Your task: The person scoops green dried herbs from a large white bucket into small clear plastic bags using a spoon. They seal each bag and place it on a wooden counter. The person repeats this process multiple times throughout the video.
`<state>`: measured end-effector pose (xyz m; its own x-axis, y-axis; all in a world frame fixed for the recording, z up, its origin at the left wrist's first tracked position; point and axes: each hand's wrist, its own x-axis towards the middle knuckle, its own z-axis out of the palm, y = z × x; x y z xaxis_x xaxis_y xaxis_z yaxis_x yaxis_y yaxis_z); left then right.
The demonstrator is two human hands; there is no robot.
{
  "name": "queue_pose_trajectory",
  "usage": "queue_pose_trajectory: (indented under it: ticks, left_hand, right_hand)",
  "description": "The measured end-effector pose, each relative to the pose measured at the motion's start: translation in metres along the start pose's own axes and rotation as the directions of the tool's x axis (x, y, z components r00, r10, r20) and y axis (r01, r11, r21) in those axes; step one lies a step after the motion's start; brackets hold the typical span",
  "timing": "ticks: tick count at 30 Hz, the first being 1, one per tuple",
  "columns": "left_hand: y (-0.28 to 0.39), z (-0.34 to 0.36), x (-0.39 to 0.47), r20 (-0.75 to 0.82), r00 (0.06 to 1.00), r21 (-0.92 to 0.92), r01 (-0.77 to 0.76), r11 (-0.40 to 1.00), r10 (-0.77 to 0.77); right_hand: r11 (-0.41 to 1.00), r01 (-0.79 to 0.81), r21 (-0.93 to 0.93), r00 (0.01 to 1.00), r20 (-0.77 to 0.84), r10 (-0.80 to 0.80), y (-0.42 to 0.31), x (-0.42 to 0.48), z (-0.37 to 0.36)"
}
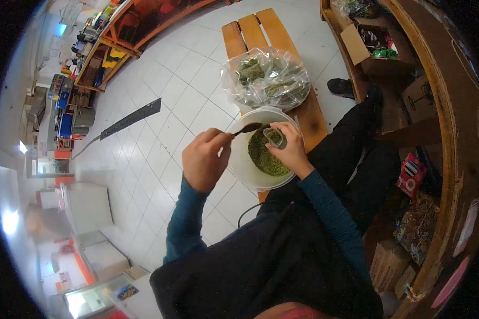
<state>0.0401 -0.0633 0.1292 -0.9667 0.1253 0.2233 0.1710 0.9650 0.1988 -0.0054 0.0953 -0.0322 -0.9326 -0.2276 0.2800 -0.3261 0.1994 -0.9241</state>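
My left hand (206,157) grips the handle of a dark spoon (250,127), its bowl held over a translucent white plastic bucket (239,169). Inside the bucket lies a layer of dried green herb flakes (265,161). Between the fingers and thumb of my right hand (290,148) is a small clear plastic cup (272,137), above the flakes; green material shows in or through it. Just beyond the bucket rests a clear plastic bag (265,79) with several bundles of green herb in it.
Bucket and bag stand on a slatted wooden bench (315,113). To the right, a wooden shelf (443,123) holds an opened cardboard box (387,52) and several packets. A dark strip (131,117) lies on the tiled floor (151,159). An orange rack (115,44) stands far left.
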Motion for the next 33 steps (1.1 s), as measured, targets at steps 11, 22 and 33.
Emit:
queue_pose_trajectory:
  ticks: [11,22,33]
  left_hand:
    - [-0.001,0.074,-0.017,0.364,0.919,-0.526,0.336,0.781,-0.150]
    - [-0.001,0.079,-0.021,-0.075,0.995,-0.548,0.012,0.836,-0.064]
    - [0.012,0.094,-0.021,-0.229,0.927,-0.811,-0.014,0.584,-0.296]
  right_hand:
    - [0.999,0.017,0.047,1.000,-0.002,-0.016,-0.006,-0.011,-0.005]
    - [0.908,-0.095,0.407,0.992,-0.038,0.121,-0.026,-0.005,-0.016]
    - [0.963,0.039,0.268,0.993,-0.115,-0.009,-0.037,-0.001,-0.032]
